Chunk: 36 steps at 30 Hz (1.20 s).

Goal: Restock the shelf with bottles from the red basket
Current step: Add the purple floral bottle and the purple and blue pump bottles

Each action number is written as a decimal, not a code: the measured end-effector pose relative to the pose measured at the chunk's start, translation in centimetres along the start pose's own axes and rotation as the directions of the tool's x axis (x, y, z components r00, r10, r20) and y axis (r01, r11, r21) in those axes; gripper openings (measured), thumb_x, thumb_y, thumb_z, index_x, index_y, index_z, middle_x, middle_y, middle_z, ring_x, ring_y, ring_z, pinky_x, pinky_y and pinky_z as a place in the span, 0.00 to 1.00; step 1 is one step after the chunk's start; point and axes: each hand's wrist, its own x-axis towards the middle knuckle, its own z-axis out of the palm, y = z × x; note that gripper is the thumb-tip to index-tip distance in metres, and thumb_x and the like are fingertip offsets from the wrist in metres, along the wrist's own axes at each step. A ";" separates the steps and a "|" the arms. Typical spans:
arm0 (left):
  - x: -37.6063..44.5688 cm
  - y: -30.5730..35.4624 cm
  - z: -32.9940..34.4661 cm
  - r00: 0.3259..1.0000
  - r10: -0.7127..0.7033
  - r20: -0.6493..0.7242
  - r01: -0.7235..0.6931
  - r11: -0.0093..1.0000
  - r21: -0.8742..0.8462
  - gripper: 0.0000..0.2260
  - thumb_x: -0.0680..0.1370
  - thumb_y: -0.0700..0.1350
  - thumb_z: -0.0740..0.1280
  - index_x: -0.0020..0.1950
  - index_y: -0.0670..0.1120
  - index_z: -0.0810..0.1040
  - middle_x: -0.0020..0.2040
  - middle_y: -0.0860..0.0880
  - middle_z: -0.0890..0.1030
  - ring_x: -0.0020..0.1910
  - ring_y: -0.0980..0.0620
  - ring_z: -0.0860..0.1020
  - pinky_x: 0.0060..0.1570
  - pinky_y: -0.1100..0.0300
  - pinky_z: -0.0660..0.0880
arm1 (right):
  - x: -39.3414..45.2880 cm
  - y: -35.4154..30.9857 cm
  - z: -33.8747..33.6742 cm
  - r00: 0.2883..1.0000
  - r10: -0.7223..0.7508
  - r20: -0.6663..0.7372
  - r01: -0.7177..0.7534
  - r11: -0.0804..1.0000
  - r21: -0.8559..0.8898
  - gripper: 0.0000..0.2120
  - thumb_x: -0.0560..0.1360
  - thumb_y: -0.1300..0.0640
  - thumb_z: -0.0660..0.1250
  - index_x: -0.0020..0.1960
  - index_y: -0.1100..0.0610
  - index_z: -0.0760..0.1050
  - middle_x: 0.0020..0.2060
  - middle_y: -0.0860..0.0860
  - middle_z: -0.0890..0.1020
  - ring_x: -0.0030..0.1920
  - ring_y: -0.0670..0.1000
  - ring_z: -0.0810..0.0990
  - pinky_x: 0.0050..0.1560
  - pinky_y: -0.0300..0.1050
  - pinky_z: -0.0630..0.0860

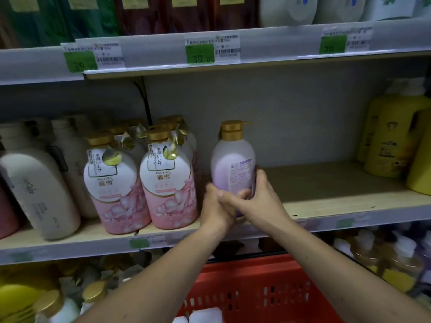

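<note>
A purple-and-white pump bottle [229, 163] with a gold cap stands upright near the front of the middle wooden shelf [338, 194], its back label facing me. My left hand [215, 208] and my right hand [257, 197] both grip its lower part, left on the left side, right wrapped round the right side. Below, the red basket [261, 292] sits at the bottom centre, with white bottle tops [205, 315] showing at its near edge.
Pink-and-white gold-capped bottles [168, 183] stand just left of the held bottle, with cream bottles [39, 194] further left. Yellow bottles [391, 138] fill the shelf's right end. The upper shelf edge with price tags [200, 52] hangs overhead. More bottles crowd the lower shelf.
</note>
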 end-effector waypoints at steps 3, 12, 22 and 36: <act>-2.0 1.3 0.6 0.997 0.017 -0.079 -0.007 0.992 0.130 0.24 0.83 0.44 0.64 0.79 0.45 0.65 0.75 0.47 0.70 0.74 0.46 0.70 0.69 0.61 0.67 | 1.1 -0.7 1.2 0.999 0.043 -0.022 -0.045 0.997 -0.059 0.54 0.57 0.29 0.79 0.70 0.57 0.63 0.63 0.56 0.75 0.65 0.56 0.75 0.61 0.47 0.74; -6.6 0.3 0.8 0.981 0.186 -0.052 -0.151 0.906 0.396 0.40 0.78 0.47 0.63 0.81 0.34 0.44 0.79 0.35 0.50 0.79 0.38 0.52 0.80 0.51 0.51 | 4.3 0.2 2.1 0.998 0.066 0.022 -0.069 0.983 0.169 0.45 0.45 0.36 0.86 0.56 0.52 0.78 0.49 0.49 0.86 0.49 0.49 0.86 0.54 0.51 0.84; -7.4 -3.2 -0.8 0.924 0.377 0.053 -0.359 0.814 0.458 0.37 0.78 0.48 0.63 0.84 0.47 0.49 0.78 0.44 0.51 0.79 0.44 0.53 0.79 0.52 0.57 | 5.2 1.2 2.0 0.986 0.083 0.144 -0.123 0.948 0.292 0.32 0.45 0.42 0.87 0.43 0.59 0.86 0.39 0.51 0.88 0.43 0.50 0.88 0.49 0.50 0.85; -8.3 -4.5 -1.6 0.911 0.412 -0.001 -0.364 0.806 0.466 0.38 0.81 0.50 0.63 0.84 0.55 0.43 0.82 0.48 0.43 0.82 0.46 0.49 0.78 0.47 0.61 | 7.5 3.1 0.9 0.839 0.002 0.544 -0.348 0.771 0.534 0.34 0.49 0.62 0.88 0.54 0.64 0.85 0.56 0.62 0.85 0.58 0.59 0.85 0.56 0.52 0.82</act>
